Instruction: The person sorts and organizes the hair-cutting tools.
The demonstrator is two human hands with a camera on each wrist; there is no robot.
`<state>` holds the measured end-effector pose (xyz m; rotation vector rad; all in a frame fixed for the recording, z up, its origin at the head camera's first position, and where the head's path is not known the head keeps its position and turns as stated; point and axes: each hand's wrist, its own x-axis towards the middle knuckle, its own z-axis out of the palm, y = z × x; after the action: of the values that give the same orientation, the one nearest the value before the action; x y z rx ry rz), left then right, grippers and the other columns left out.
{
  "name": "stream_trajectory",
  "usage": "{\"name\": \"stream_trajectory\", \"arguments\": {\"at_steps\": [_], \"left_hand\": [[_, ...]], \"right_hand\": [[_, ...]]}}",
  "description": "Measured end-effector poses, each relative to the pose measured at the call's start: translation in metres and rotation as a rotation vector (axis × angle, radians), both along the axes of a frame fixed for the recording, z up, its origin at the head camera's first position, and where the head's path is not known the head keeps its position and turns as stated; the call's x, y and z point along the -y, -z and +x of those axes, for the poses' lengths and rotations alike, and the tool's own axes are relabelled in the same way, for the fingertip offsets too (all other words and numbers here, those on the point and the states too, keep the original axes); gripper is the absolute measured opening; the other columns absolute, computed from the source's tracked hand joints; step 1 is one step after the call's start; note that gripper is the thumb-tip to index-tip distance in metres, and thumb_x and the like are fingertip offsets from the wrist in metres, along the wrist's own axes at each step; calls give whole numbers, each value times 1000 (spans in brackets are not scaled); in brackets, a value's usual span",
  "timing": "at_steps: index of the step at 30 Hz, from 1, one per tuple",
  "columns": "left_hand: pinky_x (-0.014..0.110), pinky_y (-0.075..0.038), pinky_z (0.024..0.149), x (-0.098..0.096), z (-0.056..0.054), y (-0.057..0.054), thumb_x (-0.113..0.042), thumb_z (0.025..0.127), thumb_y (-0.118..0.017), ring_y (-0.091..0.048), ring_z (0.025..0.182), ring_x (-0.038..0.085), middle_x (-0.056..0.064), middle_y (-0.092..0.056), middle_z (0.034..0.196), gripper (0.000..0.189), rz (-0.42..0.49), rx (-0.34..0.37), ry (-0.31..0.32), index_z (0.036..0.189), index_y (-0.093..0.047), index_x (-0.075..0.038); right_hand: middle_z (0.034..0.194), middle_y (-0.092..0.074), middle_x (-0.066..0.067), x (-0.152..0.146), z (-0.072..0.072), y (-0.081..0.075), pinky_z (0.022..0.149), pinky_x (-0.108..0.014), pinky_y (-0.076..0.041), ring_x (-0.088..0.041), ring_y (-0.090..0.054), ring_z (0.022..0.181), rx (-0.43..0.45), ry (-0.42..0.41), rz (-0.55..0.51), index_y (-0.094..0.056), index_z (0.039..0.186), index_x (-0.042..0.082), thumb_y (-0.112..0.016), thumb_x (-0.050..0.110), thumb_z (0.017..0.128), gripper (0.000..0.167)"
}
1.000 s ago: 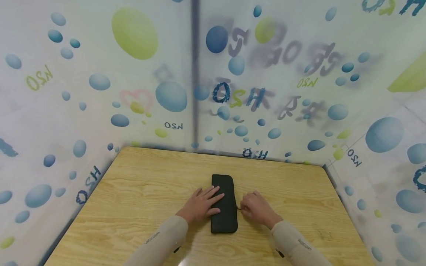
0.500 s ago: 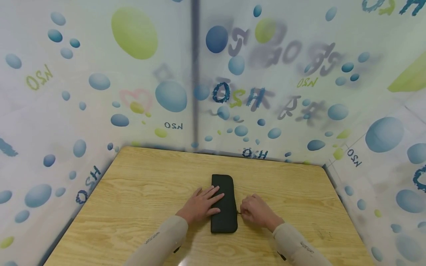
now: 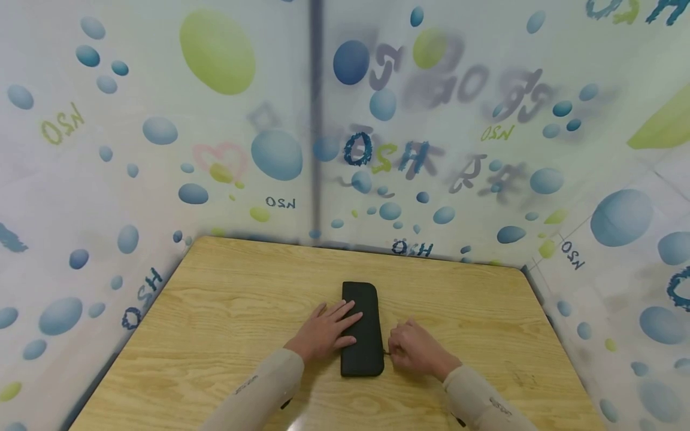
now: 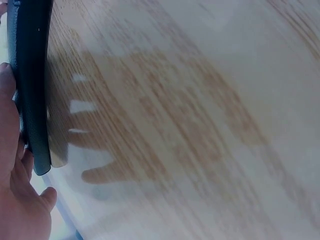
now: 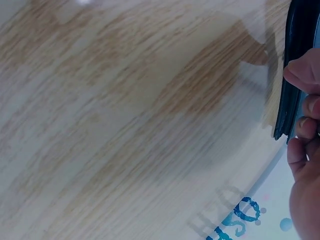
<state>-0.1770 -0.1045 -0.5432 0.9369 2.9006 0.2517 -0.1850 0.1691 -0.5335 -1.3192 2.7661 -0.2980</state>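
A black zippered case (image 3: 362, 329) lies flat on the wooden table, its long side running away from me. My left hand (image 3: 323, 332) rests on the case's left half with fingers spread and straight. At the case's right edge, my right hand (image 3: 416, 347) pinches a small zipper pull (image 3: 386, 352) between thumb and curled fingers. The left wrist view catches the case's dark edge (image 4: 32, 85) beside part of the left hand (image 4: 20, 195). In the right wrist view the right hand (image 5: 306, 115) has its fingers curled near the case's edge; the pull itself is hidden there.
The light wooden table (image 3: 242, 287) extends around the case on all sides. White walls (image 3: 458, 120) printed with blue and green bubbles and lettering stand behind the table and at both sides.
My right hand has slid a little toward me along the case's right edge, the zipper pull moving with it. The left hand and the case stay in place.
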Motion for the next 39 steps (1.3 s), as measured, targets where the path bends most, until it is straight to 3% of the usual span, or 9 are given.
{"name": "stream_trajectory", "arguments": {"at_steps": [17,32,39], "left_hand": [[55,-29,117,-1,-1,2,-57,99,-39,-29,148,20,-1,-28,161,59,-14,-36,-7,152,-33,-31],[53,-38,108,-5,2,4,-65,95,-41,-42,138,26,2,-41,153,62,-51,-124,-62,149,-38,-34],[51,-39,105,-4,5,2,-72,91,-41,-47,131,25,2,-47,146,68,-75,-155,-75,148,-40,-35]], "right_hand": [[68,-49,19,0,5,-1,69,-19,-31,2,-40,66,69,-8,-20,-64,69,23,-72,17,77,13],[68,-53,17,-12,0,2,76,-32,-45,1,-46,67,-35,47,-41,-64,67,24,-72,14,75,15],[66,-53,16,-17,-4,1,73,-30,-41,0,-46,65,-97,92,-36,-62,65,24,-73,12,76,20]]}}
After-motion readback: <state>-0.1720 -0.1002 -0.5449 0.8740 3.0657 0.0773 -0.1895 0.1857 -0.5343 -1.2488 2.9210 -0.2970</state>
